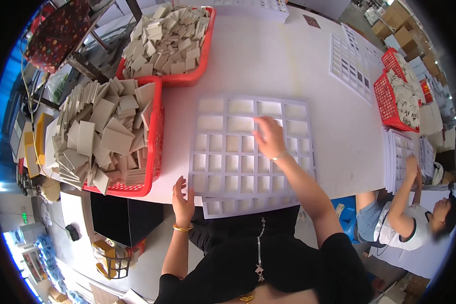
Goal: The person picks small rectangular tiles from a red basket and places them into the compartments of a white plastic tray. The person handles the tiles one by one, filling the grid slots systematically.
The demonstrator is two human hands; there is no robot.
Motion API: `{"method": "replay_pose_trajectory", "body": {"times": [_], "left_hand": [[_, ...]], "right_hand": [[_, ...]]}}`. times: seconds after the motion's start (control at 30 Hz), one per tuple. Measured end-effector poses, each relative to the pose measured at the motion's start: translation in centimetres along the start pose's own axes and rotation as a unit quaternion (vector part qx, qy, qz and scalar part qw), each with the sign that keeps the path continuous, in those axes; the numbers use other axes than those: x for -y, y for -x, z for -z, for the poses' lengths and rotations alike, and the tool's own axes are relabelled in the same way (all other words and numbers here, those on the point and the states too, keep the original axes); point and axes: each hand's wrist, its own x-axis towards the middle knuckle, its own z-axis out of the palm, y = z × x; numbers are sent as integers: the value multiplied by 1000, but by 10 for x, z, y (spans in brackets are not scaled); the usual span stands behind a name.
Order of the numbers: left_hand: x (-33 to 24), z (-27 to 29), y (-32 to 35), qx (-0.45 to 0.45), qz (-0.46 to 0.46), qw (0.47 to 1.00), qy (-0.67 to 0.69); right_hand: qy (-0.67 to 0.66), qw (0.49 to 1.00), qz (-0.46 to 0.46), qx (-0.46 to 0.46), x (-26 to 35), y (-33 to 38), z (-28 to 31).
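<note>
White bench surface carries a pale grid sheet at centre, judged thin, light and floppy, best lifted at its outer border. Red baskets of beige card squares sit at nine o'clock. The right hand is laid on the grid, fingers spread; the left hand rests at its seven-o'clock corner, fingers loosely open, holding nothing.

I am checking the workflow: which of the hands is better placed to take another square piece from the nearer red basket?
Probably the left hand: it is free at the table edge beside the red basket, while the right hand rests on the white grid tray.
</note>
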Motion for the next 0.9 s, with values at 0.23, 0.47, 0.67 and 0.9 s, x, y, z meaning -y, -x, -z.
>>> {"method": "replay_pose_trajectory", "body": {"times": [0.23,0.47,0.67,0.9], "left_hand": [[-10,-10,-12,81,-7,993,-82],[-6,-22,4,138,9,990,-15],[-24,-14,5,137,-2,990,-39],[-31,-8,4,131,29,988,-71]], "right_hand": [[3,918,-382,-103,-177,131,81],[-48,927,-371,14,-113,170,108],[-156,899,-408,-19,-117,198,107],[-141,909,-392,15,-110,212,109]]}}
